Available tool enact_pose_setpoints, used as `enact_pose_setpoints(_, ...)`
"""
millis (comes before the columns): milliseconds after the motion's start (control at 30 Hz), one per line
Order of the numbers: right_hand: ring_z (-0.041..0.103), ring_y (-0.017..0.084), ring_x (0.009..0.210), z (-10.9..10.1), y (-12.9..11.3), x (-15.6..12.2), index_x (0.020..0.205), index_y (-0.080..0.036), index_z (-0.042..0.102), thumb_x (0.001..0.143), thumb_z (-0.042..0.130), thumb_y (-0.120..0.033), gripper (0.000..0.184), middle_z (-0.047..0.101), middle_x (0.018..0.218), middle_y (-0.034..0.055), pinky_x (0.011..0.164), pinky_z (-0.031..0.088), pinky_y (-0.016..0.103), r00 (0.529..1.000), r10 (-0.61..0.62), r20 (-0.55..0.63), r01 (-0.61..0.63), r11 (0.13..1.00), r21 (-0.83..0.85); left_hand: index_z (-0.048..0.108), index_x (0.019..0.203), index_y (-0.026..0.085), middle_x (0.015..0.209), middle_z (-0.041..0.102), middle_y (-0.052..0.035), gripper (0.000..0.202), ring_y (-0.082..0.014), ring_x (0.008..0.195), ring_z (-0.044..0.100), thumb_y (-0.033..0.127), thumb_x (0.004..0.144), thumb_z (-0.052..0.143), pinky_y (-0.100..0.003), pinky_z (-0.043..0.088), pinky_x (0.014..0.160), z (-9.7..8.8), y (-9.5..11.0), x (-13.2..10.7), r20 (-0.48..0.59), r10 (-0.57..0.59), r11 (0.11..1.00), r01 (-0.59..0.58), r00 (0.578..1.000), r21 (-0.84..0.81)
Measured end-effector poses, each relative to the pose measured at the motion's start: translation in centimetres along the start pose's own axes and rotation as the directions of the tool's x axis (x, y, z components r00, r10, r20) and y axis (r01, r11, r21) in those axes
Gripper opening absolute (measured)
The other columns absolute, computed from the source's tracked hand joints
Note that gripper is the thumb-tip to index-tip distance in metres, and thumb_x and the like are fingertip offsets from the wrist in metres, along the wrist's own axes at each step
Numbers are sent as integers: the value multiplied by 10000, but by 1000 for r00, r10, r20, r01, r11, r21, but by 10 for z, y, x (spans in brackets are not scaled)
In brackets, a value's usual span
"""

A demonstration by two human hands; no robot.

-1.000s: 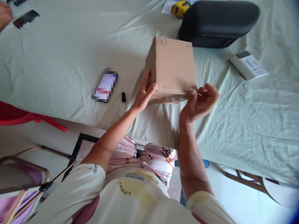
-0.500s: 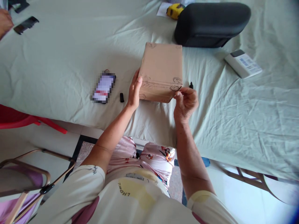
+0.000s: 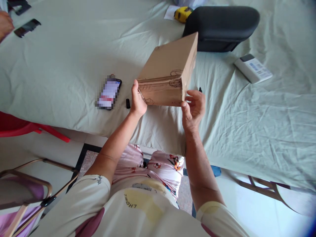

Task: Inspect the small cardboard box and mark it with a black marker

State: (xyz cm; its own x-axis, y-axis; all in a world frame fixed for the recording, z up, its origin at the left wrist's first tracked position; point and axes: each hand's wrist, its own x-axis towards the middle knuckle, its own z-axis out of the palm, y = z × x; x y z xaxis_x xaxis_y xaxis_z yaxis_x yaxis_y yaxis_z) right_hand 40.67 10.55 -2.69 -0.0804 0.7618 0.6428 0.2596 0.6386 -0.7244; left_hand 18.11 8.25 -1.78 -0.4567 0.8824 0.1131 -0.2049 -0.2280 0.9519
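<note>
I see the left hand (image 3: 139, 103) gripping the cardboard box (image 3: 168, 62) near the front edge of the table (image 3: 74, 65); the right hand (image 3: 196, 108) touches its near right corner (whether pinching, I cannot tell); its long axis runs away from that edge, slanting right; the phone (image 3: 108, 93) lies left; the black case (image 3: 222, 28) blocks the way beyond.

A pale green cloth (image 3: 69, 65) (creased, notably toward the right) drapes the table (image 3: 259, 141). Below, a pale floor (image 3: 61, 144) carries a dark band (image 3: 80, 159); a red chair (image 3: 19, 125) and a metal-framed chair (image 3: 48, 200) stand left, and brightness washes the lower right.
</note>
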Motion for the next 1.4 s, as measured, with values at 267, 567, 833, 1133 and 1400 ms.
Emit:
enact_pose_setpoints(267, 659, 343, 1323, -8, -5, -1, 1315, -273, 714, 1024, 388, -832, 709, 573, 1342, 157, 887, 670, 510, 983, -116, -142, 100, 988, -116, 611, 1546, 277, 1582, 684, -99, 975, -322, 1704, 413, 941, 988, 166, -575, 440, 1344, 5, -7, -8, 216, -132, 989, 144, 967, -41)
enact_pose_setpoints(567, 636, 369, 1401, -11, -2, 5, 1297, -273, 738, 1062, 403, -775, 648, 582, 1367, 154, 992, 667, 642, 983, -102, -153, 86, 991, -107, 574, 1551, 303, 1463, 712, -105, 575, -316, 1479, 647, 626, 1076, 536, -573, 476, 1309, -7, -30, -1, 8, -122, 972, 118, 992, 202)
enact_pose_setpoints(833, 627, 360, 1409, -3, 5, 3, 1390, -304, 689, 1058, 424, -776, 635, 531, 1477, 152, 987, 672, 631, 994, -70, -85, 67, 997, -28, 583, 1554, 357, 1564, 650, -87, 770, -315, 1638, 480, 867, 982, 511, -479, 347, 1389, 6, -3, -23, 93, 193, 924, -212, 977, 317)
enact_pose_setpoints(1133, 748, 203, 1027, 7, 16, -2, 1514, -328, 605, 984, 649, -415, 538, 746, 1225, 69, 782, 654, 348, 974, 192, 120, -173, 973, -151, 741, 1297, 258, 1332, 751, -115, 884, -328, 1451, 645, 993, 862, 513, -434, 480, 1281, 12, 1, -18, 60, 191, 923, -200, 980, 330)
enact_pose_setpoints(1400, 738, 259, 915, 6, 18, -5, 1304, -244, 707, 867, 701, -295, 440, 816, 952, 47, 888, 617, 442, 906, 338, 256, -213, 884, -416, 741, 1239, 292, 1252, 782, -64, 868, -285, 1343, 722, 1020, 801, 566, -381, 539, 1219, 8, -18, -11, 40, 145, 947, -150, 989, 284)
